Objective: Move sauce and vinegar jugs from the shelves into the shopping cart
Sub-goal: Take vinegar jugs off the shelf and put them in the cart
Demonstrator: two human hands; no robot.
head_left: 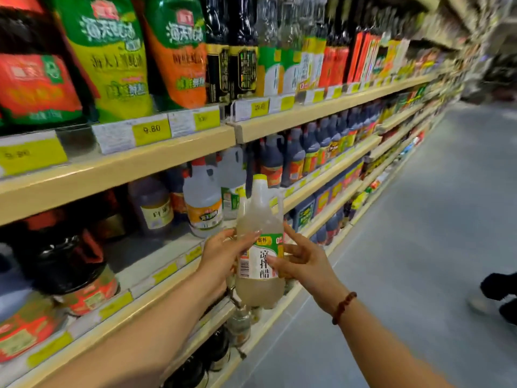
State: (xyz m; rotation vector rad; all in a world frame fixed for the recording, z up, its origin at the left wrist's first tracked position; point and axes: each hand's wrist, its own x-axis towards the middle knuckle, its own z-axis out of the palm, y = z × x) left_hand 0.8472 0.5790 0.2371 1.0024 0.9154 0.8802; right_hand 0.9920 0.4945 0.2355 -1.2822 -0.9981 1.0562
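1. Both arms are extended fwd from the bottom of the view, meeting just off the front edge of the shelves.
2. L hand is wrapped round the left side of the vinegar jug at label height; thumb is laid across the front, other fingers are hidden behind the jug. Grasp is firm.
3. R hand is held at the jug's right side w/ fingers spread and loose, not closed. Index finger points up beside the label's edge; thumb tip is pressed on the label's front. So the jug is touched, not gripped, by this hand.
4. A red-brown bead bracelet is worn on the R wrist.
5. The jug is held upright, clear of the shelves, betw. the two hands. It is a pale, cloudy jug w/ a yellow-green cap, built-in handle near the neck, and a white/green label w/ Chinese text.
6. Behind it, on the middle shelf, near the front edge, a similar clear jug w/ red cap is seen standing; dark sauce jugs are lined up further right along the same tier.
7. Green refill pouches are stacked on the top shelf at upper left; yellow price tags are fixed along the shelf edges.
8. Grey aisle floor is seen at right.
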